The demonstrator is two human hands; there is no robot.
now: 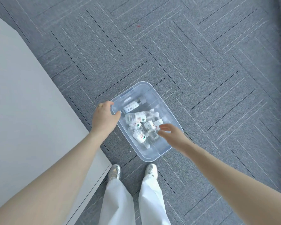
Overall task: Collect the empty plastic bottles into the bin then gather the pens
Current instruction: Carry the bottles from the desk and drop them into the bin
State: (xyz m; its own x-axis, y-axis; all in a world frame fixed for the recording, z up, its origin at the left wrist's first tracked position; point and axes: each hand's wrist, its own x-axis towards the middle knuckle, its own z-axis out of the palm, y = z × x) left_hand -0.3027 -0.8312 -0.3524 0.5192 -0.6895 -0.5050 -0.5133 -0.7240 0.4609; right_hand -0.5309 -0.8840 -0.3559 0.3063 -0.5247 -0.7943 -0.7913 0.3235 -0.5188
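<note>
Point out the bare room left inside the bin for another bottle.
Free: the strip along the clear bin's right long wall, and the near corner by the shoes. Crowded: the middle and left, where the bottles pile beside the left hand.

Both forearms are bare, with no sleeves in view. The left hand (105, 118) wears a thin gold ring (100, 105) on one finger, while the right hand (172, 132) carries no jewellery. Loose white wide-leg trousers (118, 203) fall over shiny silver shoes (114, 172).
</note>
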